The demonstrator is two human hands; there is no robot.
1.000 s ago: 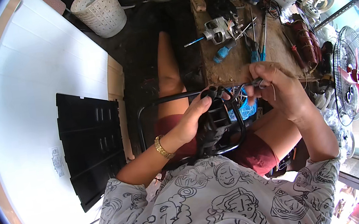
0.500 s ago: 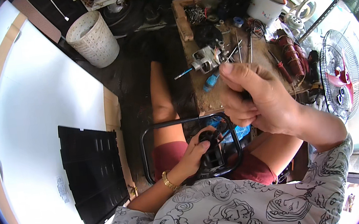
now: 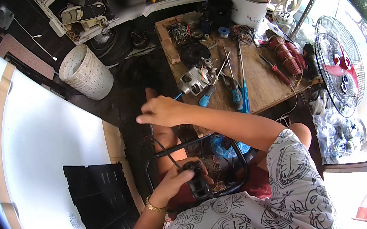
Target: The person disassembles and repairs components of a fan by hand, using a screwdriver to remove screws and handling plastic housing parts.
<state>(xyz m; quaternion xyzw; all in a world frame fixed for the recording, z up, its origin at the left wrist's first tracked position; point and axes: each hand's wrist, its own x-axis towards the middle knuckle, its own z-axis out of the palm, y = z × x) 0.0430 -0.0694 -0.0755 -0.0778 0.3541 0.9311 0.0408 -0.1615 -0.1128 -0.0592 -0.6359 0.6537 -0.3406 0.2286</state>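
My left hand (image 3: 173,180) is closed around a black plastic housing (image 3: 198,186) over my lap. From the top of this housing a black cord (image 3: 165,149) runs up and away to my right hand (image 3: 162,111). That hand is raised above my left knee, its fingers closed on the cord, though the grip itself is partly hidden. Around the housing stands a black tubular metal frame (image 3: 242,157). Past my right forearm, a small electric motor (image 3: 195,81) with a blue-tipped shaft lies on the wooden table.
On the wooden table (image 3: 263,91) lie a screwdriver (image 3: 245,95), blue-handled pliers (image 3: 236,94) and a soldering iron (image 3: 276,70). A fan grille (image 3: 340,65) stands at the right. At the left are a white basket (image 3: 89,78) and a black plastic panel (image 3: 100,202).
My right hand has swung from over the table's front edge to the left, and the cord now stretches up to it. The left hand still holds the housing. The view has shifted.
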